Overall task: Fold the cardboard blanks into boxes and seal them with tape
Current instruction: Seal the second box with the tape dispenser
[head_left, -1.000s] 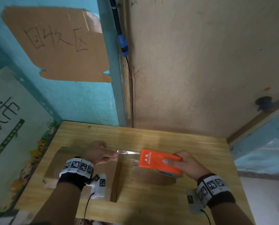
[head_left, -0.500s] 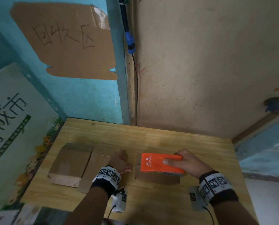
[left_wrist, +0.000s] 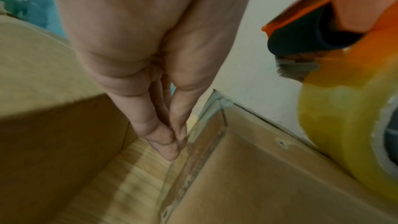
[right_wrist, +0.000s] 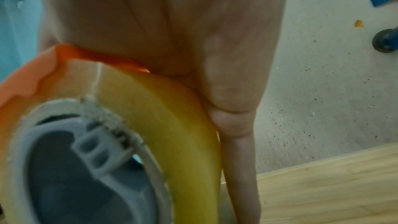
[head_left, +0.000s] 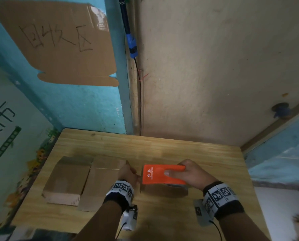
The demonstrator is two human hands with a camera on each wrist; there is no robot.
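A low brown cardboard box [head_left: 162, 193] lies on the wooden table [head_left: 162, 148], front centre. My right hand [head_left: 188, 174] grips an orange tape dispenser [head_left: 159, 174] resting on the box top; its yellowish tape roll [right_wrist: 168, 117] fills the right wrist view. My left hand [head_left: 127, 172] is at the box's left end. Its thumb and forefinger [left_wrist: 175, 140] pinch the end of a clear tape strip [left_wrist: 204, 130] that runs over the box's edge [left_wrist: 258, 176] and down its side. The dispenser's mouth [left_wrist: 301, 40] hangs just above that edge.
A thick folded cardboard piece [head_left: 65, 180] and a flat blank [head_left: 100, 185] lie side by side left of my left hand. Walls close the table's far side; a cardboard sign [head_left: 58, 40] and a blue cable [head_left: 132, 44] hang there. The table ends just right of my right wrist.
My left hand moved right, from over the left cardboard pieces to the box's left end. The stretched tape span between hand and dispenser has closed up. The dispenser has hardly moved.
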